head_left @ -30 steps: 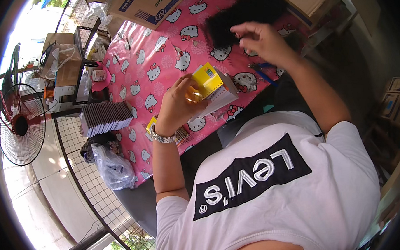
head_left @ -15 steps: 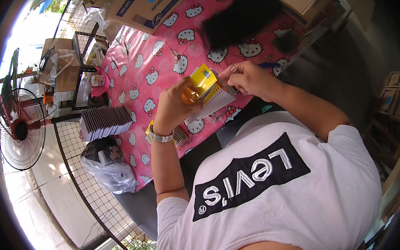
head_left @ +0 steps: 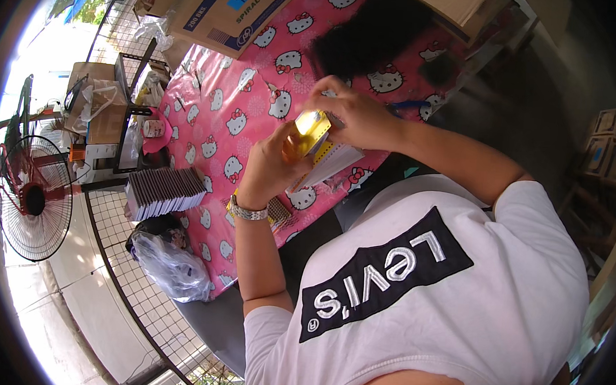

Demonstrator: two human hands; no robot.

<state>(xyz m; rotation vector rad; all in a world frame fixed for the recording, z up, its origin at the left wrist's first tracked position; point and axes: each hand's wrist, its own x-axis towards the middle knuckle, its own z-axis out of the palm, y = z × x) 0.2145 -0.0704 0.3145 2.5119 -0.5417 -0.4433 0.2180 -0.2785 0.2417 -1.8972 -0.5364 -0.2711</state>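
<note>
Left hand (head_left: 271, 166) grips yellow notebook (head_left: 311, 131) from below, right hand (head_left: 357, 115) pinches its top edge; best kept steady over the pink tablecloth (head_left: 214, 118)

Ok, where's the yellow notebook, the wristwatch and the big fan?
yellow notebook (head_left: 312, 128), head view, on its yellow cover.
wristwatch (head_left: 248, 213), head view, on the metal band at the left wrist.
fan (head_left: 32, 199), head view, on its red middle.

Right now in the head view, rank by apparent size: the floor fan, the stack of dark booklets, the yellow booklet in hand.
1. Floor fan
2. Stack of dark booklets
3. Yellow booklet, partly hidden by both hands
</note>
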